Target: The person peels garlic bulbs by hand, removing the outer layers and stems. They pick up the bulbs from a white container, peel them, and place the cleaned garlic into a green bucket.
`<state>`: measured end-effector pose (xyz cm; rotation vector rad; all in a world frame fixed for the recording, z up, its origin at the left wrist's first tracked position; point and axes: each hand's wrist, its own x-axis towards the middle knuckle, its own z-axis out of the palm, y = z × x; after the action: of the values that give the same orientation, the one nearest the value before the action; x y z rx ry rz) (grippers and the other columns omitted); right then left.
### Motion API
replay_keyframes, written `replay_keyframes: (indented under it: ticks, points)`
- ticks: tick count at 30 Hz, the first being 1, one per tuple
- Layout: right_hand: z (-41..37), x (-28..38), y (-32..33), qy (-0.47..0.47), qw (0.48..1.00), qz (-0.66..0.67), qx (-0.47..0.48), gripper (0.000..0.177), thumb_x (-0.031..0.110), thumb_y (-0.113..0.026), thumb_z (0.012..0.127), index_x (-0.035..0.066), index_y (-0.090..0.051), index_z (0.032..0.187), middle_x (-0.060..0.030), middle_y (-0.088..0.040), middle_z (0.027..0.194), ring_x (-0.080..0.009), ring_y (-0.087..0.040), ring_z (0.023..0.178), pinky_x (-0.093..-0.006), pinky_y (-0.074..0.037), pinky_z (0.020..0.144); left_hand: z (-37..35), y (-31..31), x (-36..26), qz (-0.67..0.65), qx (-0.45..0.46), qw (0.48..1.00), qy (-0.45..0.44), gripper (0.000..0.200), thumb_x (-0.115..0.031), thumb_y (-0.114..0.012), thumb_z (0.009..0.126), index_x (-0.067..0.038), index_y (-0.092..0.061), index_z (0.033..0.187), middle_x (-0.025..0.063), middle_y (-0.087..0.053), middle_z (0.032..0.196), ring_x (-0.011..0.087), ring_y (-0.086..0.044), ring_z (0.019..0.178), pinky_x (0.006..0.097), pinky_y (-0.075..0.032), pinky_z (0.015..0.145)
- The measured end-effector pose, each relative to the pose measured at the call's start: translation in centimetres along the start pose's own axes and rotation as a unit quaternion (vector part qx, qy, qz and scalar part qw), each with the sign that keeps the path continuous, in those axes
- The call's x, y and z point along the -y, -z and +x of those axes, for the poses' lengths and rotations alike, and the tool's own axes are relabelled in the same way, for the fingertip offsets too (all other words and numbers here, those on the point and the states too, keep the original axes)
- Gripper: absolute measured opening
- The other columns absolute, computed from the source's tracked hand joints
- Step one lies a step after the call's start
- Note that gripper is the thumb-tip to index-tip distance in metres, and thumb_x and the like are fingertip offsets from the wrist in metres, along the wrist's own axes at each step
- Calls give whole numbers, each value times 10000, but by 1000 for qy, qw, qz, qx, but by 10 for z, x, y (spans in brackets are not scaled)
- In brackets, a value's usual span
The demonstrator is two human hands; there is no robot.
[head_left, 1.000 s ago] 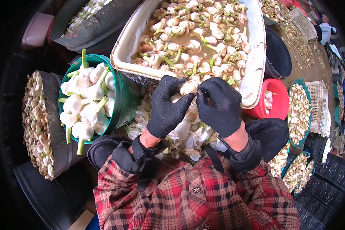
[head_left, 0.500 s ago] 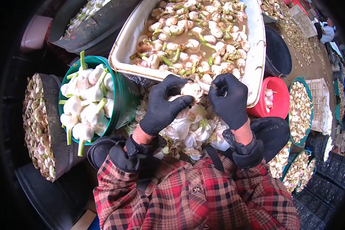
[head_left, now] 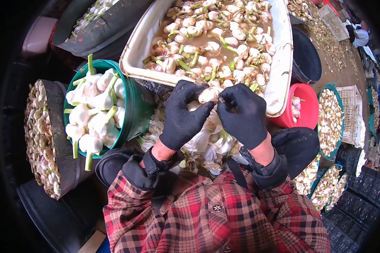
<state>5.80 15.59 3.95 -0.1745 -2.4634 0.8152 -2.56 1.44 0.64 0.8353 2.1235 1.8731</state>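
Note:
A garlic bulb (head_left: 207, 96) is gripped between the thumb and fingers of my left hand (head_left: 184, 114), in a black glove. My right hand (head_left: 244, 110), gloved too, touches the bulb's right side with its fingers pinched together. Whether a bit of skin sits in that pinch is hidden. Under both hands lies a heap of pale garlic skins (head_left: 204, 141) over my lap. Just beyond my fingers stands a white tub (head_left: 278, 99) of brown water, full of garlic bulbs with green stem stubs.
At left, a green bucket (head_left: 133, 107) holds clean white bulbs. A red bucket (head_left: 305, 111) with a few bulbs stands right of the tub. Baskets of garlic (head_left: 330, 122) and a white crate (head_left: 350, 111) line the right side. A person (head_left: 361, 36) is at the far right.
My right hand has come left and slightly down, closer to my left hand. The bulb has turned and now shows a smoother side.

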Motion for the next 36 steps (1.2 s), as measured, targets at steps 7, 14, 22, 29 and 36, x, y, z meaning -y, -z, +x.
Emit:
replay_keyframes:
  ticks: [7,14,22,29,36]
  points:
    - [-4,-23,5,-93,994,58,-19,93,34,-662,690,58,-590,744,-107,-603,682,-276,-610,567,-349,-482,543,5,12,-9,-58,114,992,16,361,-86,-759,709,22,-635,1030,85,-586,924,166,-597,866,284,-479,818]
    - [-3,-41,23,-85,996,-2,-26,121,-5,-632,721,38,-642,833,-120,-636,780,-252,-643,675,-342,-505,630,6,18,-11,-212,165,953,141,423,-163,-691,756,22,-619,1129,95,-624,1129,175,-568,1045,318,-428,941]
    - [3,-12,24,-16,992,120,47,213,-11,-679,721,44,-674,927,-118,-665,902,-283,-644,841,-355,-511,720,7,14,-13,-216,173,942,190,415,-124,-628,839,53,-567,1209,93,-642,1105,128,-590,973,285,-487,861]
    - [-10,-12,21,-1,998,43,55,185,38,-688,719,53,-677,903,-116,-657,820,-309,-635,726,-387,-501,644,1,7,-10,-187,197,952,140,460,-128,-619,854,91,-523,1247,85,-661,1061,115,-584,931,279,-472,867]
    - [-21,-11,8,21,999,9,47,149,25,-639,725,22,-611,871,-130,-601,723,-326,-618,698,-407,-485,614,1,7,-10,-47,236,959,149,487,-151,-676,835,59,-529,1249,102,-672,1004,113,-607,884,300,-509,808]
